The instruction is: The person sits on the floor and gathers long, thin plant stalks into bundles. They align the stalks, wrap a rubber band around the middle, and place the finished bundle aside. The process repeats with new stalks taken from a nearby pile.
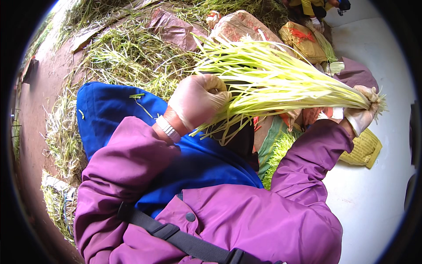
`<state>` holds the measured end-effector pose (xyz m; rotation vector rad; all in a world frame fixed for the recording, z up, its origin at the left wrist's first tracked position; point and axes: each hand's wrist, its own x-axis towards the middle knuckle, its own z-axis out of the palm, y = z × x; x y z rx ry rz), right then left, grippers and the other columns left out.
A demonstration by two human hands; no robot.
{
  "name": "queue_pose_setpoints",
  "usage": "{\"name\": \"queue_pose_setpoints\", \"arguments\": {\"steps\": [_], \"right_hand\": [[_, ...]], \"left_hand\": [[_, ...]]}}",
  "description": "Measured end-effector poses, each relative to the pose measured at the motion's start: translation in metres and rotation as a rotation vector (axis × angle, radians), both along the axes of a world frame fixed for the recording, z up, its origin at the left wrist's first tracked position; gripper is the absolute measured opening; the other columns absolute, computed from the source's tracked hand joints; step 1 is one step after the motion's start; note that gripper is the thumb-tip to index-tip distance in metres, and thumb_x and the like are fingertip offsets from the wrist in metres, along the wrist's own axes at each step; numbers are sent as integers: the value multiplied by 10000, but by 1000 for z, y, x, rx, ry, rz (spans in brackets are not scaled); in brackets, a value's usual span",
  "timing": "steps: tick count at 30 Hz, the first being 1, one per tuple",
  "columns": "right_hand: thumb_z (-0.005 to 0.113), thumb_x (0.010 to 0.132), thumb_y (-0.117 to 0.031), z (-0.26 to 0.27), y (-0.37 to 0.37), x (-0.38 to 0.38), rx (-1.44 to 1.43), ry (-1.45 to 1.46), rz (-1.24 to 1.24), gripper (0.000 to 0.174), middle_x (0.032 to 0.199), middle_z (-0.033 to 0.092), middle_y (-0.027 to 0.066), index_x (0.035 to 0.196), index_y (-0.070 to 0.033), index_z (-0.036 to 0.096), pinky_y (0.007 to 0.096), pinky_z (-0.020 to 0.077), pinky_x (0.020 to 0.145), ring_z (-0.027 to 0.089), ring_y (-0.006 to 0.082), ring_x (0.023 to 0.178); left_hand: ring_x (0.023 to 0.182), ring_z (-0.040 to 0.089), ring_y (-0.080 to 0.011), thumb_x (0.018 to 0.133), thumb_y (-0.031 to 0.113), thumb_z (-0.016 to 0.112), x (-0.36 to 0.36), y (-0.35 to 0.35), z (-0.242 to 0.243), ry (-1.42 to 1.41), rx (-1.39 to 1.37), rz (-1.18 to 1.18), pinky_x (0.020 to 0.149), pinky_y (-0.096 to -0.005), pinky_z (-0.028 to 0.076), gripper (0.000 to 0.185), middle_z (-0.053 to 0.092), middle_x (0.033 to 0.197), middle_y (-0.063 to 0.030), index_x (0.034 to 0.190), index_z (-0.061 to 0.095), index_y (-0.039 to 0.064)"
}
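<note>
My right hand (362, 107), in a thin pale glove, grips a bunch of long pale-yellow leafy stalks, likely blanched chives (280, 77). It holds them by the white root end, and the rootlets stick out past my fist. The leaves fan out leftward across my lap. At their loose ends is my left hand (201, 99), also gloved, with thumb and fingers pinched together against the leaf tips. How many leaves lie between those fingers is hidden. A white band (167, 128) circles my left wrist. Under the bunch, a blue cloth (197, 158) covers my lap.
Discarded leaves (132, 59) lie heaped on the floor ahead and to the left. Stuffed sacks (244, 26) and a tied yellow bag (301, 43) stand beyond the bunch. Green-yellow stalks (280, 151) lie by my right sleeve. Another person (313, 10) works at the top right.
</note>
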<state>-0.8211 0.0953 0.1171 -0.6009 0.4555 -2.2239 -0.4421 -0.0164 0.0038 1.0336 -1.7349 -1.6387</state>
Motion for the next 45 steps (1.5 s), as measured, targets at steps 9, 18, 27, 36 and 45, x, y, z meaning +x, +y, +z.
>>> {"name": "queue_pose_setpoints", "arguments": {"steps": [9, 18, 27, 36, 45], "right_hand": [[552, 739, -114, 4, -2, 13, -50, -48, 73, 190, 672, 544, 14, 849, 37, 586, 292, 438, 676, 517, 144, 655], [553, 717, -74, 10, -8, 25, -126, -34, 110, 196, 652, 526, 1, 873, 44, 566, 275, 438, 661, 514, 130, 631], [561, 725, -56, 13, -8, 33, -108, -78, 155, 183, 657, 538, 9, 874, 51, 566, 272, 438, 659, 517, 126, 629], [512, 758, -36, 11, -10, 36, -94, -69, 100, 98, 653, 538, 7, 820, 29, 552, 275, 427, 666, 508, 124, 618], [543, 762, -126, 3, -9, 21, -122, -89, 136, 239, 684, 541, 41, 914, 56, 571, 299, 427, 686, 505, 152, 655]], "left_hand": [[499, 531, -64, 772, 162, 696, 4, -20, 19, 76, -629, 246, 472, -235, 437, 136, 593, 589, -39, 815, 647, 43], [537, 548, -271, 727, 112, 645, -9, -33, 26, -92, -1062, 13, 509, -346, 438, 54, 548, 609, -106, 770, 622, 87], [675, 603, -311, 695, 165, 647, -38, -25, 24, -247, -1005, -138, 596, -387, 482, 175, 608, 723, -126, 852, 660, 88], [649, 604, -311, 683, 129, 614, -51, -29, 16, -175, -786, -69, 589, -378, 483, 101, 609, 694, -128, 769, 652, 89], [587, 578, -265, 696, 76, 570, -41, -31, 19, -96, -667, -78, 553, -344, 467, 87, 593, 645, -123, 751, 635, 58]]}}
